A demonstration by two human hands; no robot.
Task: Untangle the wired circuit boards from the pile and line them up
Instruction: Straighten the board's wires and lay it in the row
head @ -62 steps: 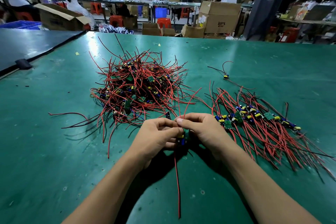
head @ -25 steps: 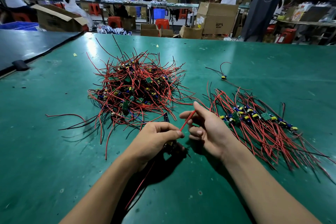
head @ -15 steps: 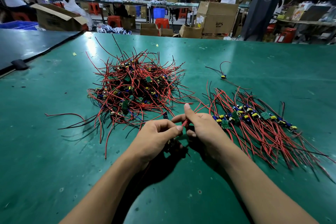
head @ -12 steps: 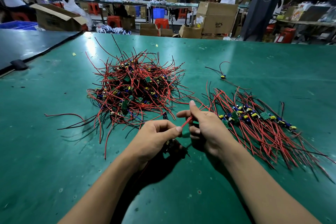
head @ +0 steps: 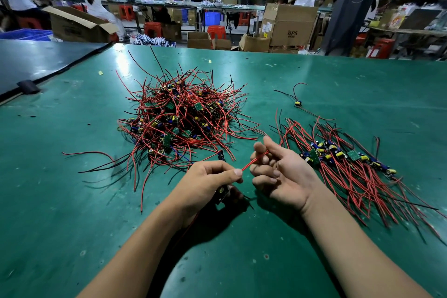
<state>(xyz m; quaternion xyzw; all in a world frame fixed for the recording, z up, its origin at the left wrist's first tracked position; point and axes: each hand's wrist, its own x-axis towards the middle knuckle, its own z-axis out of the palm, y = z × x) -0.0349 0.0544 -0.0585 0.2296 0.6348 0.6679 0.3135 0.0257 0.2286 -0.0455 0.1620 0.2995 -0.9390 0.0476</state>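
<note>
A tangled pile [head: 183,118] of small circuit boards with red and black wires lies at the table's middle. To the right, a row of boards [head: 343,157] lies lined up, wires trailing toward me. My left hand [head: 205,184] grips one small board [head: 222,194] low over the table, thumb on top. A red wire [head: 254,161] runs from it up to my right hand [head: 280,172], which pinches the wire between thumb and fingers, palm turned up.
The green table mat [head: 242,249] stretches all around. One stray board with wires [head: 298,103] lies behind the row. A darker table [head: 36,60] adjoins at the left. Cardboard boxes [head: 289,24], red stools and several people stand beyond the far edge.
My right hand has slid up and right along the red wire, drawing it straight away from the board in my left hand, and its palm has turned upward. The left hand stayed put.
</note>
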